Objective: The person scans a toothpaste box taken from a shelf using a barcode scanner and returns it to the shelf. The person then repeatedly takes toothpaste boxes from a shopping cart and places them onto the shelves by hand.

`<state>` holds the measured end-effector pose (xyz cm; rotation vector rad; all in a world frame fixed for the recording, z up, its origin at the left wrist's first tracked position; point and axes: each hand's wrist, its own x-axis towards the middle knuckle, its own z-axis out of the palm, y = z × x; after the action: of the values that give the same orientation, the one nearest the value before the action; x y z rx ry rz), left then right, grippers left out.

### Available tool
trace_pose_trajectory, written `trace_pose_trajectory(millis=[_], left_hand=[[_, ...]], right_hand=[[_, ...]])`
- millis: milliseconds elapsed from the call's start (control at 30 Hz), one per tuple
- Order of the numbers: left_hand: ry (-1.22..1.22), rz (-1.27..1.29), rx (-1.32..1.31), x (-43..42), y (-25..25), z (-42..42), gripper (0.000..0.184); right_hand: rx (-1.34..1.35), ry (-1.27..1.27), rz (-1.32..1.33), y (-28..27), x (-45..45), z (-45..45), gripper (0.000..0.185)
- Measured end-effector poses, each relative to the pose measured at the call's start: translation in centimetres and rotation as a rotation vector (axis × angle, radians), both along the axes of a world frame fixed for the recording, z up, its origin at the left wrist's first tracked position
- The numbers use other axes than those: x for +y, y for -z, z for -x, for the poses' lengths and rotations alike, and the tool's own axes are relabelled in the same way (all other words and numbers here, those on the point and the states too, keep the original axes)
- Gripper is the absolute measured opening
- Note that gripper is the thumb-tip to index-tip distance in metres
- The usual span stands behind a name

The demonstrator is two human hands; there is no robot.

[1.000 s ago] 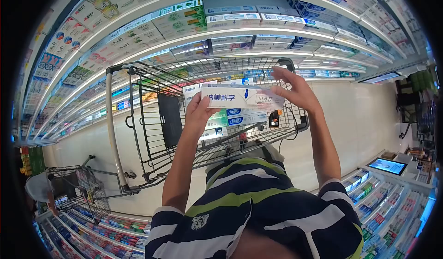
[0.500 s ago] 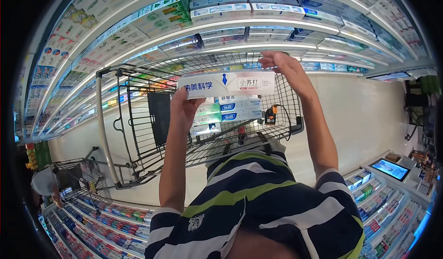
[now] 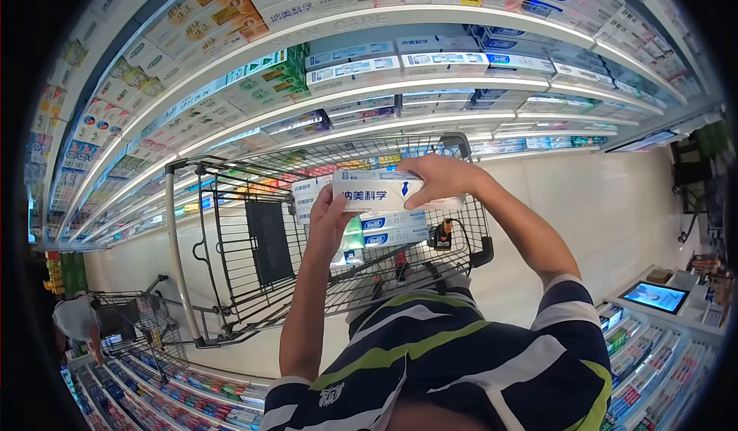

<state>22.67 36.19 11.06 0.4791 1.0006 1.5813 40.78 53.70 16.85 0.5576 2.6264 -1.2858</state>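
Note:
A white toothpaste box (image 3: 363, 194) with blue lettering and a blue tie picture is held over the shopping cart (image 3: 261, 168). My left hand (image 3: 326, 220) is closed on its left end. Over its right part lies my right hand (image 3: 440, 180), thumb in front and fingers across the top, gripping it. More white boxes (image 3: 307, 194) with similar blue lettering show just left of the held one; whether my left hand touches them I cannot tell. Below, blue-and-white toothpaste boxes (image 3: 400, 229) lie in the cart, partly hidden by my hands and the held box.
Shelves of toothpaste boxes (image 3: 430, 67) curve along the far side of the cart. A small black-and-orange device (image 3: 443, 234) sits at the cart's right end. Another person (image 3: 77, 319) stands beside a second cart (image 3: 157, 331) at lower left. A screen (image 3: 653, 297) stands at right.
My right hand has come down and left from above the box's right end and now grips it. The box has moved lower in view, and more white boxes show beside it.

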Motion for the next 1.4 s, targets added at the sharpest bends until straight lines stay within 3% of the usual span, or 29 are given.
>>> trace_pose_trajectory(millis=[233,300,333,400,500,567,633,967,1133,1400], left_hand=[[-0.044,0.06,0.1,-1.0,0.7,0.1,0.041],[-0.047,0.176,0.206,-2.4,1.9,0.0,0.059],[-0.002,0.219,0.4,-3.5,2.9,-0.4,0.053],[0.103,0.329,0.523,-6.4,5.4,-1.2,0.058],[0.302,0.461,0.858,-9.8,5.5,-3.3,0.052],[0.314,0.419,0.963,-12.0,6.7,-4.6,0.05],[0.5,0.458,1.254,-13.7,7.9,-5.6,0.048],[0.49,0.568,1.22,-14.9,8.6,-7.5,0.041],[0.425,0.594,1.256,-15.1,9.2,-7.7,0.038],[0.337,0.588,1.297,-15.1,9.6,-8.0,0.033]], right_hand=[[0.101,-0.031,-0.135,1.0,2.5,1.3,0.051],[0.156,0.04,-0.258,0.9,4.0,1.7,0.052],[0.152,0.068,-0.311,-0.5,4.6,1.9,0.053],[0.187,0.123,-0.445,-0.4,7.2,2.6,0.05],[0.275,0.175,-0.692,-1.2,10.4,4.4,0.047],[0.383,0.215,-0.797,-1.2,12.1,5.8,0.038],[0.295,0.2,-0.81,-1.3,13.5,7.3,0.045],[0.117,0.198,-0.755,1.5,16.9,14.5,0.048],[-0.003,0.157,-0.716,1.9,17.3,16.2,0.061],[0.032,0.137,-0.708,4.0,18.5,17.2,0.061]])
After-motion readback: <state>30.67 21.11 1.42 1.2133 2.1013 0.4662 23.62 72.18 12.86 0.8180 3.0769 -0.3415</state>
